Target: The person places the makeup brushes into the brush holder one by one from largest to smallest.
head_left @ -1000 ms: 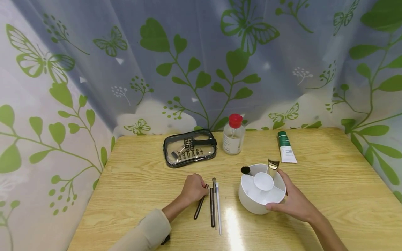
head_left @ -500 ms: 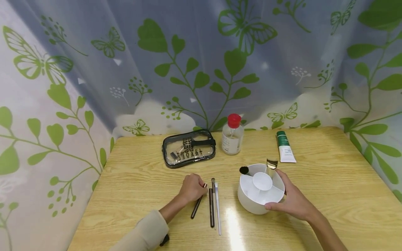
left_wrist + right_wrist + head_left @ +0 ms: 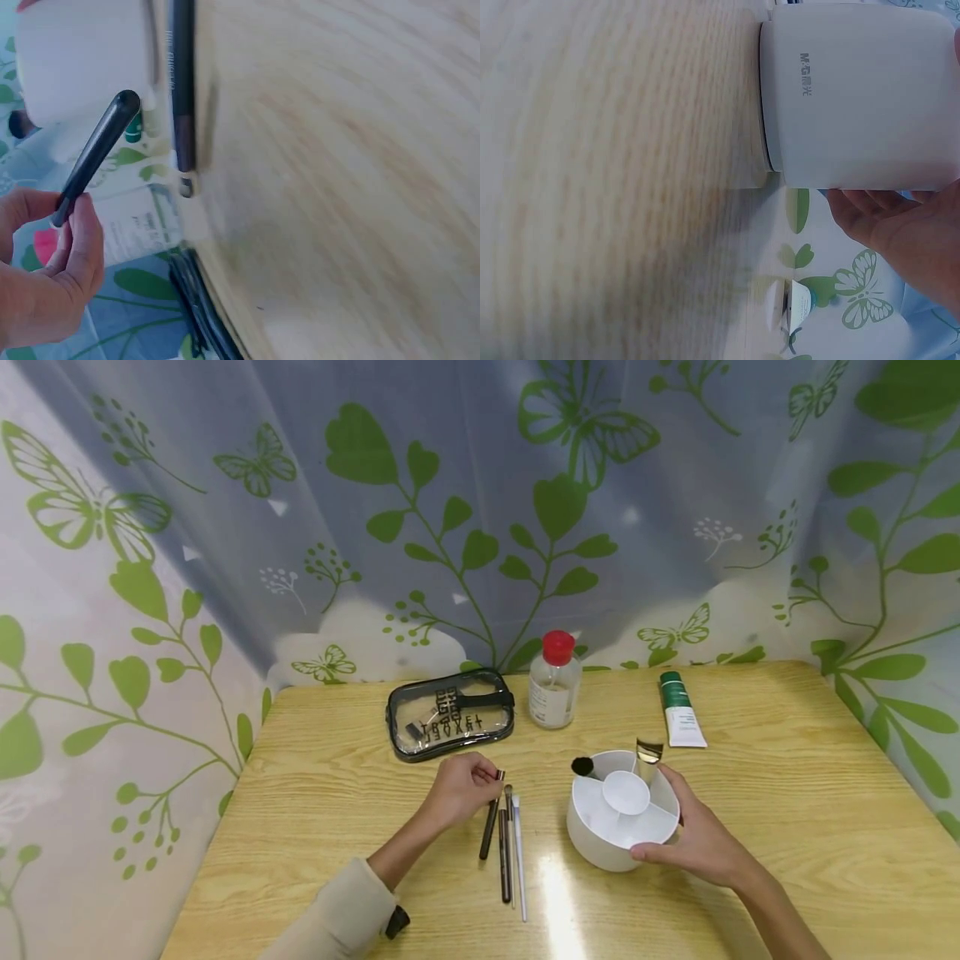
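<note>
I have the left hand (image 3: 461,791) pinching a dark stick (image 3: 488,835); I'd hold it lightly and brace the white organizer (image 3: 588,839), gripped by the right hand (image 3: 697,835), at three o'clock.

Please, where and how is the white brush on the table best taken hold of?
I would pinch the white brush by its near handle end, from above and slightly right: it lies flat and thin, bristles at the far end, and its gap from the neighbouring brush on its left widens there.
</note>
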`<state>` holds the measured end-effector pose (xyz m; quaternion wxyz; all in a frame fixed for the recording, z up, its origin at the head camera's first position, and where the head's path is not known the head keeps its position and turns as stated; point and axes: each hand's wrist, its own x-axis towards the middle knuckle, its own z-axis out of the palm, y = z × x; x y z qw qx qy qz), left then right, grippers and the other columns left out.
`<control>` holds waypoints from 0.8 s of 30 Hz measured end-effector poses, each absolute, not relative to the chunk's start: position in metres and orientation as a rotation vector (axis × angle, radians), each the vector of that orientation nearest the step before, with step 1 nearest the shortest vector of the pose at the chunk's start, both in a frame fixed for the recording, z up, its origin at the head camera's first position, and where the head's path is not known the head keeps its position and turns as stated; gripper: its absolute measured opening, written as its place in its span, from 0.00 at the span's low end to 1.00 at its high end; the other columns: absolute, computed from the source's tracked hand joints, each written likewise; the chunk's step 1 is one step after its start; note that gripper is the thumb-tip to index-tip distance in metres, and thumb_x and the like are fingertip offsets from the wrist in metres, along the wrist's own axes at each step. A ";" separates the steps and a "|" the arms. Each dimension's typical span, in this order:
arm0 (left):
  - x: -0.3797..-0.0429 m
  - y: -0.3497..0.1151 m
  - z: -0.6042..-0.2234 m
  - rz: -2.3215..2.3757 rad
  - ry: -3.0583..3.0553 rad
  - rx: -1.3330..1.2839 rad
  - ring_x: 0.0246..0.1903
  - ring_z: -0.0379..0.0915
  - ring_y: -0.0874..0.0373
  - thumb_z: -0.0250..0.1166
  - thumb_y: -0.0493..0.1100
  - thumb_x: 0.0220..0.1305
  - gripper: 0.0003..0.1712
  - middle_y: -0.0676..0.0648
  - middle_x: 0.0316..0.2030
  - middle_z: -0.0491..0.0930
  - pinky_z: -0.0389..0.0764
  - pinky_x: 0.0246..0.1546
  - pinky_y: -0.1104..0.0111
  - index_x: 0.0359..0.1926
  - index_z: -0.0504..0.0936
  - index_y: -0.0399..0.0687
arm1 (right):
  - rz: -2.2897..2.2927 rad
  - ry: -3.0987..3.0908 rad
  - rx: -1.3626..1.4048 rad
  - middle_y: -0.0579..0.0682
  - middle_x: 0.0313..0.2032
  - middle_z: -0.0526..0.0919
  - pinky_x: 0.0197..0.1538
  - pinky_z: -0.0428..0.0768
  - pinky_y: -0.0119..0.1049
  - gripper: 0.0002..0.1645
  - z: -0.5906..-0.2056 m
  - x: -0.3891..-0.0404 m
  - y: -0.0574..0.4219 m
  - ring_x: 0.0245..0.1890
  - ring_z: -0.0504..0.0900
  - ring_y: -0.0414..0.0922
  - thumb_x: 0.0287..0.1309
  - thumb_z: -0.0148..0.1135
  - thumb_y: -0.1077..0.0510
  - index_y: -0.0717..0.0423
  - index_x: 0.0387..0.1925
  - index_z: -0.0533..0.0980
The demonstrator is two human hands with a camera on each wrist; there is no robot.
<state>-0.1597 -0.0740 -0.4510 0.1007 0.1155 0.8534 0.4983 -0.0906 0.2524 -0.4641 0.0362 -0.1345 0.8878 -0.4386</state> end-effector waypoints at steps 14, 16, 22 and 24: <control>-0.152 -0.053 -0.423 1.646 2.454 0.421 0.36 0.79 0.57 0.64 0.37 0.54 0.09 0.43 0.36 0.82 0.79 0.31 0.73 0.37 0.79 0.40 | -1.367 2.708 -0.409 0.59 0.58 0.72 0.49 0.74 0.30 0.63 -0.464 -0.091 0.253 0.50 0.70 0.26 0.38 0.77 0.56 0.57 0.71 0.48; -0.151 -0.049 -0.418 1.704 2.417 0.430 0.37 0.79 0.57 0.64 0.37 0.55 0.09 0.43 0.37 0.82 0.80 0.32 0.72 0.38 0.79 0.39 | -1.388 2.699 -0.420 0.59 0.58 0.72 0.49 0.74 0.28 0.63 -0.465 -0.091 0.253 0.50 0.70 0.26 0.38 0.76 0.57 0.56 0.71 0.48; -0.149 -0.041 -0.408 1.897 2.257 0.439 0.41 0.78 0.57 0.64 0.34 0.56 0.11 0.39 0.41 0.79 0.83 0.41 0.72 0.42 0.77 0.36 | -1.388 2.696 -0.420 0.59 0.58 0.71 0.49 0.74 0.28 0.63 -0.464 -0.091 0.252 0.50 0.69 0.26 0.37 0.76 0.56 0.56 0.71 0.47; -0.147 -0.039 -0.405 1.962 2.194 0.449 0.41 0.78 0.56 0.63 0.32 0.57 0.12 0.38 0.41 0.78 0.83 0.41 0.71 0.43 0.76 0.33 | -1.382 2.699 -0.420 0.59 0.58 0.71 0.49 0.74 0.28 0.63 -0.463 -0.091 0.252 0.50 0.69 0.26 0.37 0.76 0.56 0.57 0.71 0.47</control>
